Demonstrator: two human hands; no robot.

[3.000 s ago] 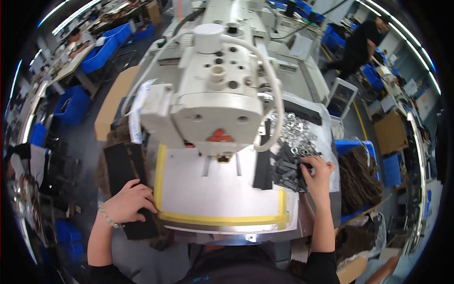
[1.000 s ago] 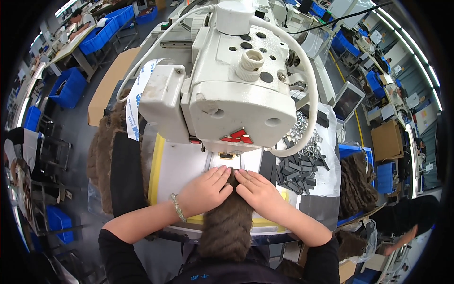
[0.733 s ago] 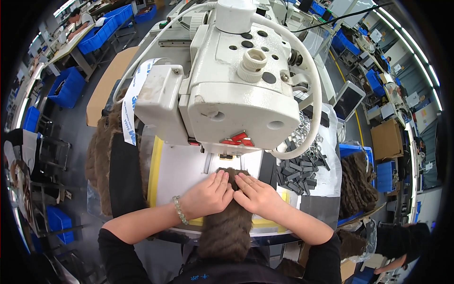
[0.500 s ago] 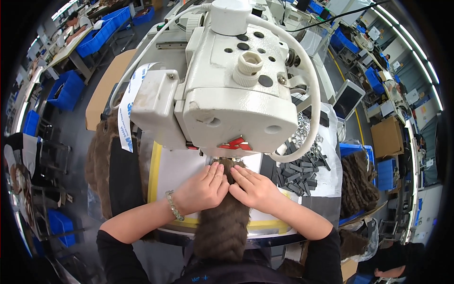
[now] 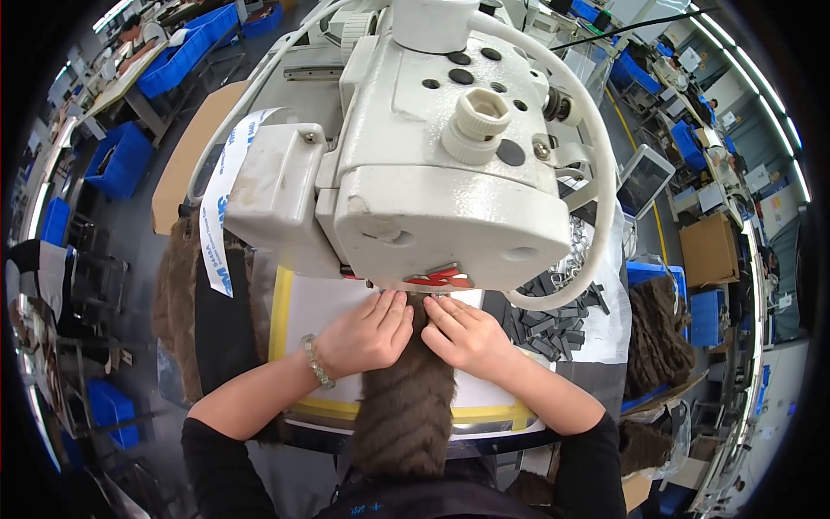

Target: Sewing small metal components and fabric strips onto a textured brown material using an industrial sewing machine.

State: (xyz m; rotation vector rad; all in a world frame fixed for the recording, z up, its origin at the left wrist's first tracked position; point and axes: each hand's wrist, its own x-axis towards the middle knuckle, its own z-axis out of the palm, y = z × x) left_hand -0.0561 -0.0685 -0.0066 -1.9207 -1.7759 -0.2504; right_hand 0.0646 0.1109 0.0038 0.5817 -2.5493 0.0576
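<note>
A white industrial sewing machine [image 5: 450, 208] stands in front of me, its head covering the needle area. A long strip of brown fur [image 5: 405, 406] runs from under that head toward my body. My left hand [image 5: 370, 333] lies along the strip's left edge, fingers stretched out, fingertips close to the machine; a beaded bracelet [image 5: 316, 362] circles its wrist. On the opposite edge, my right hand [image 5: 467, 336] rests with its fingers extended. Both hands touch the fur without gripping it. What the fingertips meet beneath the machine head is hidden.
Dark rectangular pieces [image 5: 549, 324] and small metal parts are heaped at the right of the worktable. Brown fur [image 5: 177, 316] lies at the left, more fur [image 5: 659, 333] in a blue bin at the right. A strip of printed tape [image 5: 214, 229] hangs from the machine.
My hands have moved slightly apart, showing more fur between them. The machine looks larger and nearer, as my view has shifted.
</note>
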